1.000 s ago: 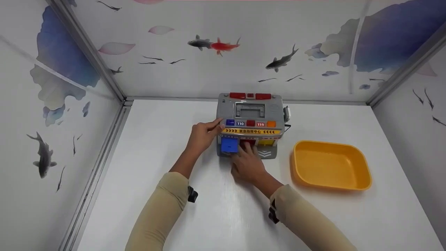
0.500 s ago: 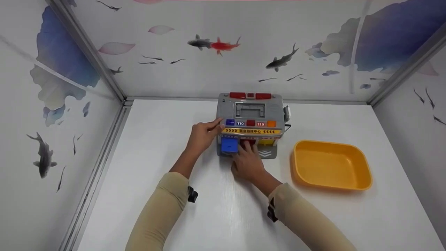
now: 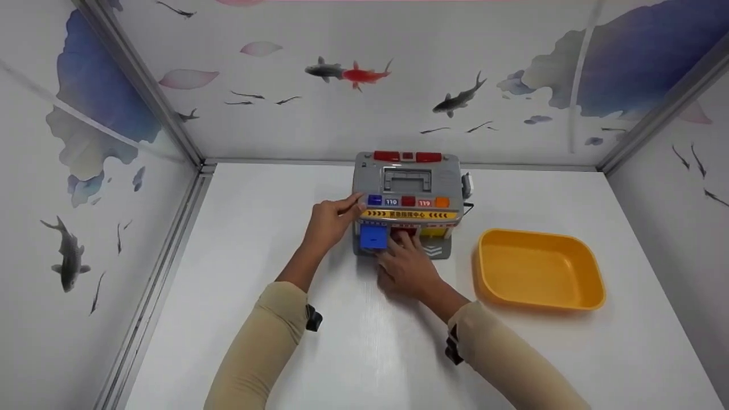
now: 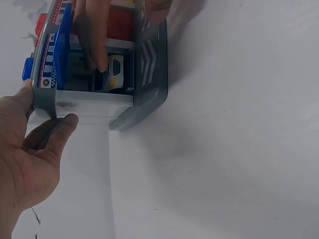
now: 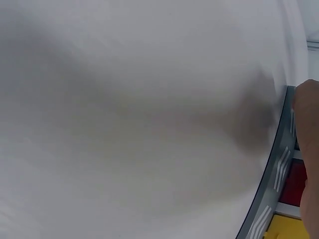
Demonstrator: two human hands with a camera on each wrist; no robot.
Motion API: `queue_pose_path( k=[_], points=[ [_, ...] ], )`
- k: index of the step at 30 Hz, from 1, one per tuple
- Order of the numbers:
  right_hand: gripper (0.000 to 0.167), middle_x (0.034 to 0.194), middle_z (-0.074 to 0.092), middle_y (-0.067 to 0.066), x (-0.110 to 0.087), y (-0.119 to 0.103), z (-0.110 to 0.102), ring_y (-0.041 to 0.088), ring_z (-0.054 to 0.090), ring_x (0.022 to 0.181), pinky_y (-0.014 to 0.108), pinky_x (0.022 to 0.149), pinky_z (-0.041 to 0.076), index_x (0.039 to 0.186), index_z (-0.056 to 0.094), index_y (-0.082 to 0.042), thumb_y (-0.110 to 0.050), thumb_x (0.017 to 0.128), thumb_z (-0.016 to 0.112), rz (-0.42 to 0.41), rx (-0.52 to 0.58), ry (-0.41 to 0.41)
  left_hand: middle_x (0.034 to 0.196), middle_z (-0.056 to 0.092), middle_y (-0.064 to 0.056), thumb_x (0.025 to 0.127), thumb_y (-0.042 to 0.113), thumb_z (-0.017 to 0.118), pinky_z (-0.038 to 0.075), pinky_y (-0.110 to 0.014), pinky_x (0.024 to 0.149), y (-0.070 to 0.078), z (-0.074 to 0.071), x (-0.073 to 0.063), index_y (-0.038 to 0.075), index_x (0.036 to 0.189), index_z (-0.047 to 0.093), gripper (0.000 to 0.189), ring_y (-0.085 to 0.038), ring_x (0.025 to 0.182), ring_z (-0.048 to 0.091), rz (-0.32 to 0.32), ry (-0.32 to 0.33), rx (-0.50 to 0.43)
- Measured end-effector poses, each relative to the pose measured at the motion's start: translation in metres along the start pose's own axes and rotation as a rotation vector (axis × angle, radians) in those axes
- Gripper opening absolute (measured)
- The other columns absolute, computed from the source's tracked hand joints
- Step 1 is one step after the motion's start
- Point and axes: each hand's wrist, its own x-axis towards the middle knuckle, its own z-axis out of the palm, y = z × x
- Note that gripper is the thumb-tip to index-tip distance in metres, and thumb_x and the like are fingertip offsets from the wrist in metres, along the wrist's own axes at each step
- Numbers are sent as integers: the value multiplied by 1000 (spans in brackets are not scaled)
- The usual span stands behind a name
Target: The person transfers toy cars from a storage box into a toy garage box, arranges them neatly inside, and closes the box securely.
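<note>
A grey toy garage (image 3: 370,176) with red roof lights and coloured buttons stands near the back wall in the head view. My left hand (image 3: 329,223) grips its front left roof corner between thumb and fingers. The blue door (image 3: 373,237) of the leftmost bay is swung up. Below it, in the left wrist view, a small white toy car (image 4: 117,67) with dark and yellow parts sits in the bay. My right hand (image 3: 407,270) reaches in from the front, one straight finger against or very near the car. Its thumb lies apart, over the ramp.
A yellow plastic bin (image 3: 538,233) stands on the white table (image 3: 353,353) right of the garage. The red door (image 5: 294,181) and yellow door (image 5: 286,228) beside the open bay are down. A printed wall (image 3: 228,125) closes off the back.
The right forearm shifts slightly to the right, while its fingers stay at the bay. My left hand keeps its hold on the roof corner. The garage stays in place.
</note>
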Motion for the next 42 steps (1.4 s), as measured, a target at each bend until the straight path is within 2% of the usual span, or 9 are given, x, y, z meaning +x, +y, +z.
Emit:
queue_pose_path(
  k=[4,8,15,21,26,29,33,37,42],
  points=[
    [52,171,52,7,-10,5,-2,41,46,152,73,127,37,160,59,-28,-48,112,62,-36,15,27,150,70,-6,108,56,67,60,-48,110,0,0,0,35,149,69,46,-27,142,69,1,-5,-9],
    [58,168,55,6,-18,10,-4,38,48,152,69,125,42,162,56,-29,-51,109,66,-82,19,88,148,71,-6,108,56,67,60,-48,111,-1,0,0,36,149,69,46,-27,141,69,-2,-3,-10],
    [64,168,57,4,-31,19,-13,36,51,154,70,123,44,153,65,-25,-57,98,78,-152,35,232,148,71,-6,108,56,67,60,-49,111,-3,-1,0,36,149,69,46,-28,141,69,8,1,-14],
    [61,163,62,2,-37,21,-23,32,57,149,66,119,50,149,69,-28,-62,98,75,-229,-13,366,147,72,-6,108,54,68,62,-49,107,-5,-1,0,34,148,70,45,-28,138,71,27,2,-15],
    [54,156,67,4,-35,23,-30,31,60,143,63,117,51,140,74,-26,-63,101,70,-262,-28,458,147,72,-7,109,54,67,61,-49,109,-6,-1,0,33,149,70,46,-29,137,72,39,7,-11],
    [53,154,67,6,-32,22,-36,32,61,141,62,118,51,138,74,-24,-59,99,75,-247,-41,492,148,72,-7,109,55,67,61,-50,110,-6,0,0,33,149,69,46,-29,138,71,31,8,-8],
    [58,154,67,5,-24,19,-43,31,61,141,61,118,51,143,73,-24,-52,94,85,-192,-59,520,148,72,-7,108,55,67,60,-50,111,-4,0,-1,34,149,69,46,-29,139,70,14,0,-5],
    [55,154,66,5,-16,13,-51,31,61,142,61,116,51,144,72,-25,-51,97,84,-121,-52,530,147,72,-7,108,55,67,61,-50,110,-3,-1,-1,33,149,69,46,-29,139,71,24,-2,8],
    [54,157,64,8,-3,7,-59,33,60,145,61,117,50,148,70,-25,-52,102,79,-52,-42,487,148,71,-7,109,55,66,61,-49,109,-2,-1,0,31,149,69,47,-30,138,71,53,-2,10]
  ],
)
